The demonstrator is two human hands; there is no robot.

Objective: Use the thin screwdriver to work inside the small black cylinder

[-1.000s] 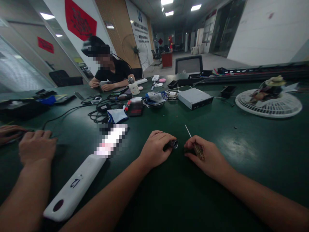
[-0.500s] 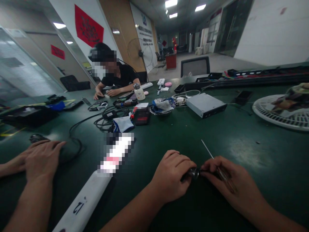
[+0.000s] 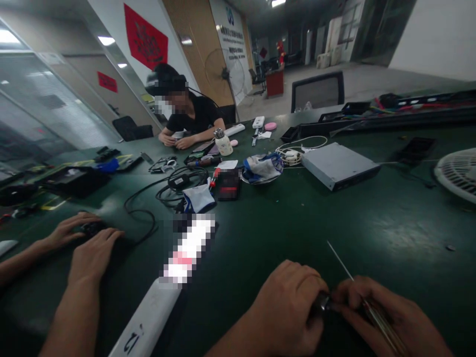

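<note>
My left hand (image 3: 286, 310) sits low at the bottom of the view, shut around a small dark metal cylinder (image 3: 323, 302) whose bright end pokes out toward my right hand. My right hand (image 3: 388, 315) grips a slim screwdriver (image 3: 375, 310) with a brownish handle, and its thin steel shaft points up and away to the left. The fingers of my right hand are at the cylinder's end. Much of the cylinder is hidden by my fingers. A long white device (image 3: 156, 307), partly blurred, lies left of my left hand.
At the lower left, another person's hands (image 3: 87, 238) rest on a small black object. Across the dark green table (image 3: 394, 223) stand a silver drive box (image 3: 340, 166), black cables (image 3: 178, 186), a fan grille (image 3: 457, 173) and a seated co-worker (image 3: 191, 116).
My hands have come together around the cylinder, from slightly apart. The whole scene has shifted in view as my head turned, and my hands now sit lower in the frame.
</note>
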